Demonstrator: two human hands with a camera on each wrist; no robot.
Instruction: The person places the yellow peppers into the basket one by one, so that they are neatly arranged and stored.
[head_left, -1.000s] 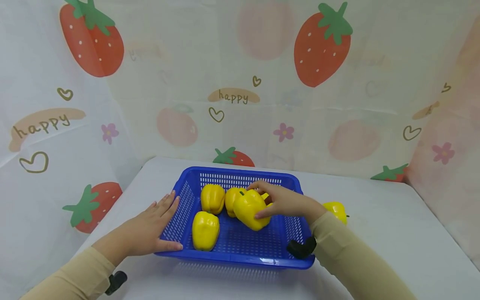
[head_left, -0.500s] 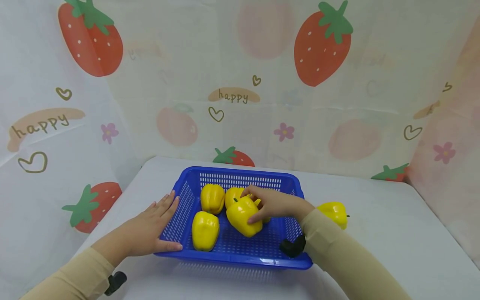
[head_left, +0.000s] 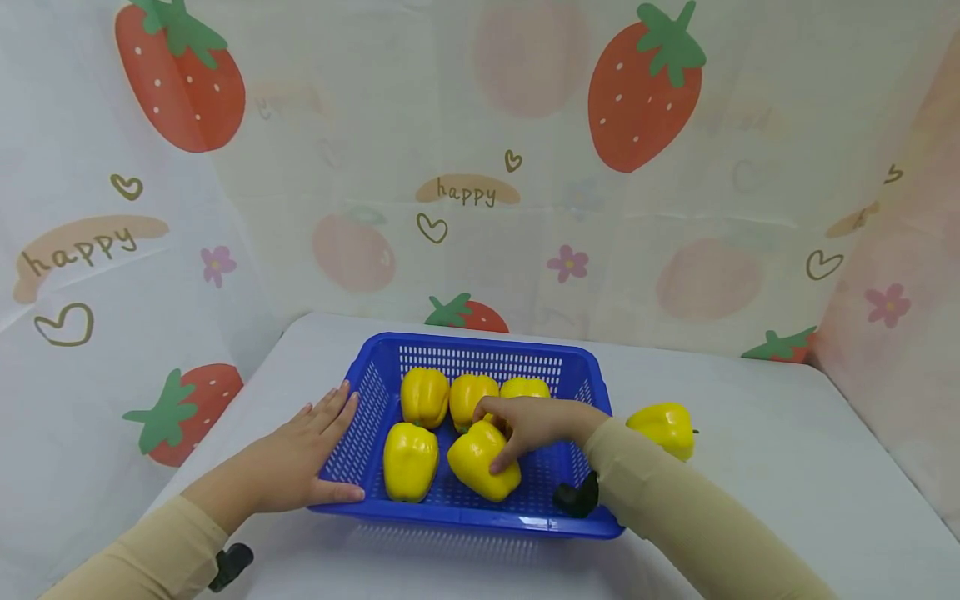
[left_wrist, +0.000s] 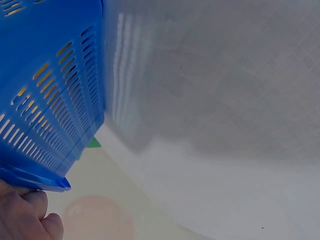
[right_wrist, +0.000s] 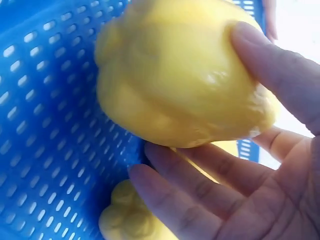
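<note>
A blue perforated plastic basket (head_left: 450,514) stands on the white table. Low inside its front middle, my right hand (head_left: 536,423) grips a yellow bell pepper (head_left: 480,467) between thumb and fingers; the right wrist view shows the thumb on one side of this pepper (right_wrist: 170,75) and the fingers under it. Behind it three more yellow peppers (head_left: 424,397) line the back, the rightmost (head_left: 525,386) partly covered by that hand. Another pepper (head_left: 411,462) lies at the front left. My left hand (head_left: 296,457) rests flat with spread fingers on the basket's left rim, thumb at the front corner.
One yellow bell pepper (head_left: 665,429) lies on the table right of the basket, partly behind the right sleeve (head_left: 675,500). White table surface (head_left: 795,467) extends to the right. Printed cloth with strawberries (head_left: 645,100) hangs behind and at both sides.
My right hand has moved left and toward the front of the basket with its pepper, lower now. The back right pepper has come into view. The left hand has stayed in place.
</note>
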